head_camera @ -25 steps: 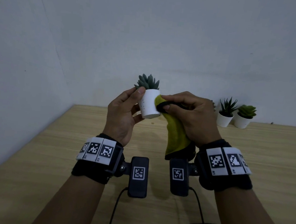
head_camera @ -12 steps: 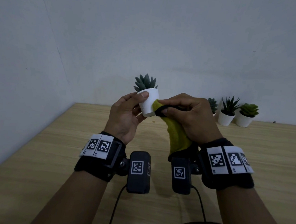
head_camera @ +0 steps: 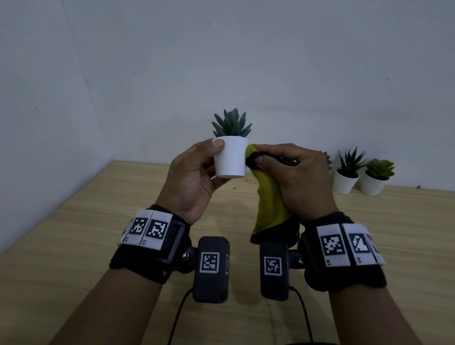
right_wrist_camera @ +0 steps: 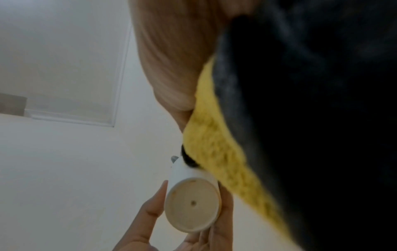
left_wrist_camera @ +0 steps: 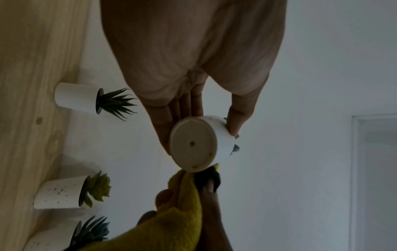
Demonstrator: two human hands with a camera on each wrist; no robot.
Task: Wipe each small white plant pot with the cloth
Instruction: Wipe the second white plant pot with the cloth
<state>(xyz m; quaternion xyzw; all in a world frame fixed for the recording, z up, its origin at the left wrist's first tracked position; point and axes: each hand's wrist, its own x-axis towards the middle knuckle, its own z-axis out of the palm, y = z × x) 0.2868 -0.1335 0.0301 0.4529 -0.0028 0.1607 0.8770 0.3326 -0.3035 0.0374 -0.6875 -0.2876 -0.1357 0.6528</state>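
Observation:
My left hand (head_camera: 194, 175) holds a small white pot (head_camera: 230, 156) with a grey-green succulent upright above the table, thumb on its near side and fingers behind. The pot's round base (left_wrist_camera: 192, 144) (right_wrist_camera: 192, 203) shows in both wrist views. My right hand (head_camera: 288, 171) pinches a yellow cloth with a black edge (head_camera: 269, 199) and presses its bunched tip against the pot's right side. The cloth (left_wrist_camera: 182, 220) (right_wrist_camera: 212, 144) hangs down toward my right wrist.
More small white pots with plants stand against the back wall at the right: a spiky one (head_camera: 345, 178), a light green rosette (head_camera: 374, 181), and one mostly hidden behind my right hand. The wooden table (head_camera: 82, 229) meets a wall on the left. Cables run along the near edge.
The pot has turned from tilted to upright and both hands have risen slightly. The cloth stays pressed on the pot's right side.

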